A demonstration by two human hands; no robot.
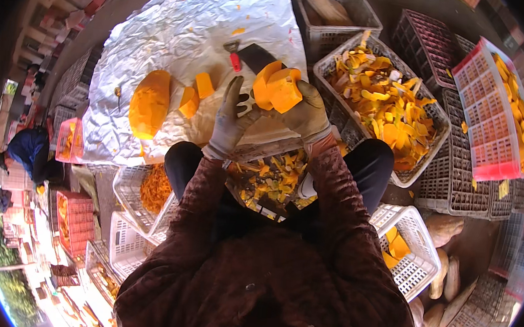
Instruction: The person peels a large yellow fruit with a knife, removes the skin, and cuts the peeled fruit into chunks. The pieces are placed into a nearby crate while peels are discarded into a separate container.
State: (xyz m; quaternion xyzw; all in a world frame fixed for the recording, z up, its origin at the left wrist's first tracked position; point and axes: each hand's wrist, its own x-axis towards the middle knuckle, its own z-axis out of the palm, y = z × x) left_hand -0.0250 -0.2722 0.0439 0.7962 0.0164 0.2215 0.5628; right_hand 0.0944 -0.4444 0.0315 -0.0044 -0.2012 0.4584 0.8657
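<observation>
Orange peeled squash pieces [284,89] are held in my gloved right hand [310,111], over the near right part of a foil-like sheet [195,20]. My gloved left hand [233,116] is to their left, fingers apart, holding nothing. Two smaller squash chunks [204,85] rest on the sheet left of that hand, and a large peeled squash piece [149,104] lies farther left. Behind the held pieces are a wide dark blade [255,58] and a peeler with a red handle [235,61]. The blade's near end is hidden.
A crate of peelings [381,104] stands to the right, with stacked crates [456,158] beyond. Near my right knee is a white crate with squash slices [415,268]; by my left knee, a crate of orange shreds [131,193]. Peelings [274,179] lie between my legs. A person [31,153] is far left.
</observation>
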